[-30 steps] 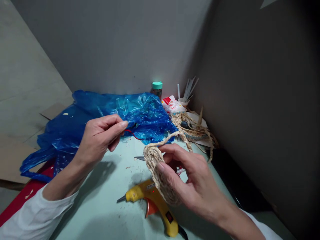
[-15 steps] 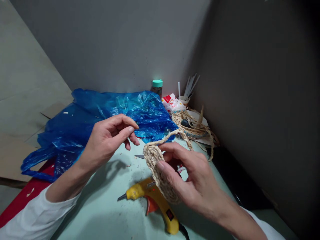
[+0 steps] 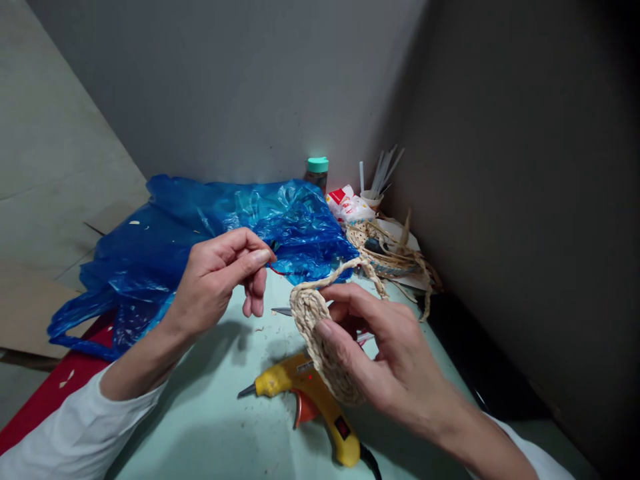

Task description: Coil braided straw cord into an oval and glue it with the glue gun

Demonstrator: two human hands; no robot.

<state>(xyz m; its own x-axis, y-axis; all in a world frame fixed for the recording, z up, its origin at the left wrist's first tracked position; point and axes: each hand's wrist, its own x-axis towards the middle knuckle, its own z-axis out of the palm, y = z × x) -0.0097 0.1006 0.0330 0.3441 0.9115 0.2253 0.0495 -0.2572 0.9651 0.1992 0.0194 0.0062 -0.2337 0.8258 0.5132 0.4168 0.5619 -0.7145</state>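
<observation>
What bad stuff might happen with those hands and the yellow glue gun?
A finger might get burned: the right hand holds the braided piece just above the glue gun, where a little red light shows, so it may be hot.

Something could get poked by the gray pointed tip sticking out behind the braid.

The thin red thread might slip from the left hand.
</observation>
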